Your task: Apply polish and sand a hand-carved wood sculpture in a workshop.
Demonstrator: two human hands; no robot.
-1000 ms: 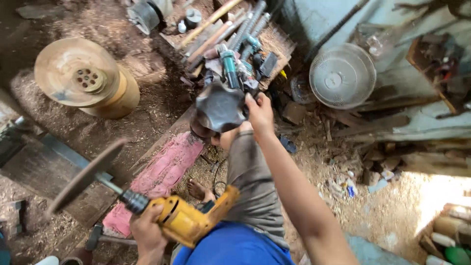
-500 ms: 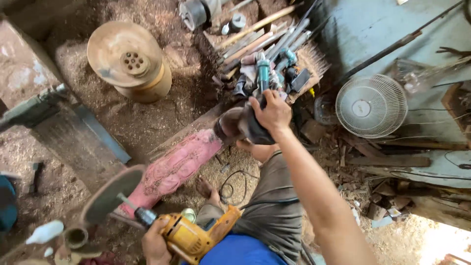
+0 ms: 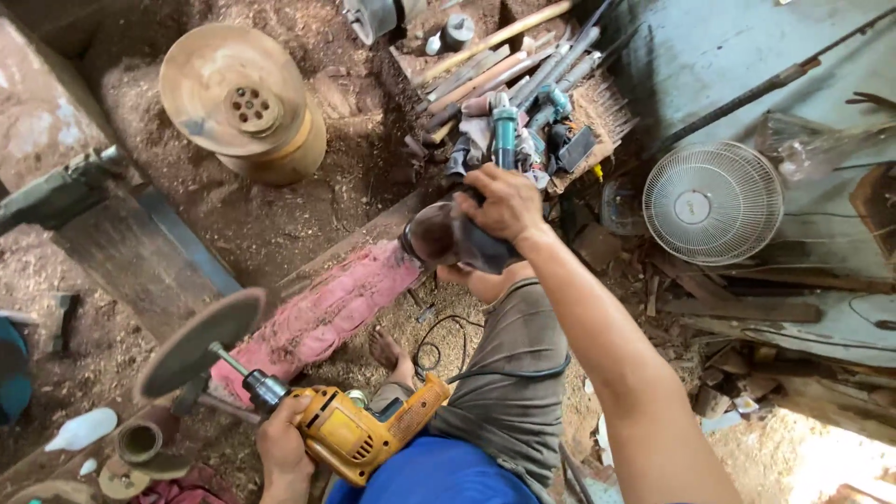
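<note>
The left hand [image 3: 285,453] is gripping the yellow drill [image 3: 359,431] low, its sanding disc [image 3: 201,341] sticking out ahead. The right hand [image 3: 504,205] is wrapping a dark bowl [image 3: 448,238], so holding it firmly is best.

Open sawdust floor [image 3: 252,224] between round wooden turning [image 3: 245,105] and pink plank [image 3: 322,313], passage ahead blocked by pile of tools and handles [image 3: 523,89], sanding disc [image 3: 201,343] crowding lower left, fan [image 3: 713,203] and what looks like scrap wood [image 3: 737,299] closing the right side
</note>
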